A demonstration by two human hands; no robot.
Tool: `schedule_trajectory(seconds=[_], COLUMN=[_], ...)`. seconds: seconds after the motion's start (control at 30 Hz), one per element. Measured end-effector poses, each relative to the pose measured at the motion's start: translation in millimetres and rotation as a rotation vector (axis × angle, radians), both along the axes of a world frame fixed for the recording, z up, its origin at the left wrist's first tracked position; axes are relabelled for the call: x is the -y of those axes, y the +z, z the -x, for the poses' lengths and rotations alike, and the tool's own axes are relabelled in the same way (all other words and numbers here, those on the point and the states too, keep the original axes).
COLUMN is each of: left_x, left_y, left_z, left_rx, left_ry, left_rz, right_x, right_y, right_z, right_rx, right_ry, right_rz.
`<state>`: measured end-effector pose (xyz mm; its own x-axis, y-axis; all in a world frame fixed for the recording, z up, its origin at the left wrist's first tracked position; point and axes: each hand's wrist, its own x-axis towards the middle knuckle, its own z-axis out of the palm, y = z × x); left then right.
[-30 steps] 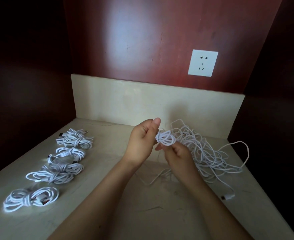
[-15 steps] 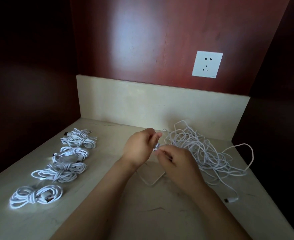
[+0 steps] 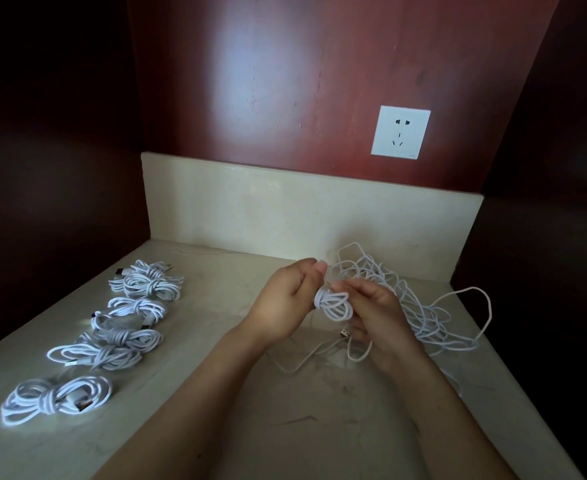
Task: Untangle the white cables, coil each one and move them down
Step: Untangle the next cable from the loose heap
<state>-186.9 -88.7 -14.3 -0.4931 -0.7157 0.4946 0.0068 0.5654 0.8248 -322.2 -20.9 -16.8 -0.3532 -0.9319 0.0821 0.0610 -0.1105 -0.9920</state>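
Setting: indoor recessed counter nook, a built-in furnishing of a home or lodging room; which of the two cannot be told.
Evidence: cream polished stone countertop, scuffed, filling the recess; matching cream stone upstand at 12 o'clock; glossy red-brown wood back panel above it; dark wood side walls at 9 and 3 o'clock; white square five-hole wall socket at 1 o'clock.

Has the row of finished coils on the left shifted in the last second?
No. The finished coils keep their row along the left side of the counter, the farthest just as close to the back ledge.
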Motion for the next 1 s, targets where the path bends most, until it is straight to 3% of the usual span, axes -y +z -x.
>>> schedule_trajectory(seconds=[0.07, 0.2, 0.37, 0.47, 0.6, 0.73, 0.87, 1.0], left_x=[-2, 4, 18, 23, 22, 11, 0, -4], left_y=[5, 8, -2, -8, -10, -8, -6, -5], left_z=[1, -4, -9, -10, -11, -5, 1, 3], left_rx=[-0.111, -0.206, 0.005, 0.133, 0.228, 0.212, 0.097, 0.062], left_ry=[0.059, 0.164, 0.367, 0.407, 0.293, 0.135, 0.096, 0.086], left_rz=[-0.005, -0.030, 0.100, 0.180, 0.171, 0.240, 0.278, 0.285], right_x=[2, 4, 0, -4, -8, -5, 0, -2], right_y=[-3, -16, -24, -20, -7, -3, -7, -2], right_z=[-7, -25, -38, -38, -28, -11, -8, -16], right_rx=[-0.058, -0.522, -0.947, -1.053, -1.016, -0.936, -0.709, -0.397], right_ry=[-0.012, 0.022, 0.065, 0.062, -0.015, -0.242, -0.289, -0.169], right_rz=[0.040, 0.114, 0.174, 0.216, 0.248, 0.245, 0.194, 0.174])
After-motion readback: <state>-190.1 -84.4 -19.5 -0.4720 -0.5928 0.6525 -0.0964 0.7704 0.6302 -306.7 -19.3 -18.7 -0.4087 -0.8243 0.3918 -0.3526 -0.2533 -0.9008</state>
